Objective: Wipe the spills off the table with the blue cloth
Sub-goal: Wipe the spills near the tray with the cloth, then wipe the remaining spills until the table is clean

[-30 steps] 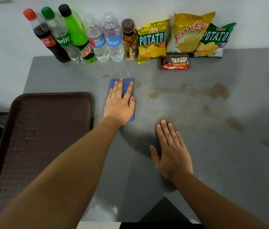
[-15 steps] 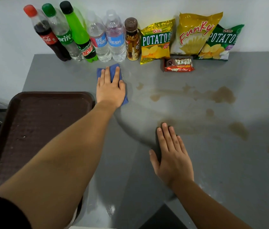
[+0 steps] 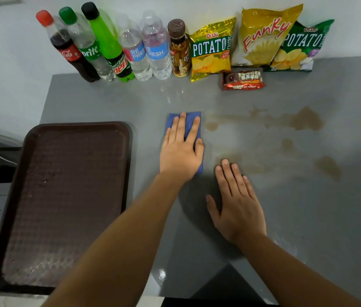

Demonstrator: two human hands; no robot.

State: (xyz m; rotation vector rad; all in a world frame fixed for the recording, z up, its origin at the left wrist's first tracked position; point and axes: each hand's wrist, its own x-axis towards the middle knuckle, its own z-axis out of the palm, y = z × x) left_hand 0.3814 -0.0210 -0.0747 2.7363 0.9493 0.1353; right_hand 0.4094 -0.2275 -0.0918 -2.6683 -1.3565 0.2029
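Midway through the job, a person's left hand [image 3: 180, 149] presses flat on the folded blue cloth [image 3: 190, 120], fingers [image 3: 181, 127] stretched out and slightly spread rather than curled around it, so the cloth is pinned to the grey table [image 3: 308, 218] and not gripped. Its far edge shows just beyond the fingertips, and a strip runs down the thumb side. The right hand [image 3: 237, 202] lies open, palm down, on the bare tabletop, holding nothing, its fingertips touching the edge of a faint brown smear [image 3: 230, 157]. To the little-finger side of the left hand, toward the brown tray [image 3: 64, 196], and ahead toward the row of drink bottles [image 3: 113, 43], the surface looks clear with a wet sheen, which suggests that stretch is done. Most of the work appears to remain on the thumb side: a small spot [image 3: 211, 126] just beside the cloth, a long streak ending in a large brown patch [image 3: 306, 119], and several separate blots [image 3: 328, 167] farther out, below the chip bags [image 3: 263, 38] and snack bar [image 3: 242, 80].
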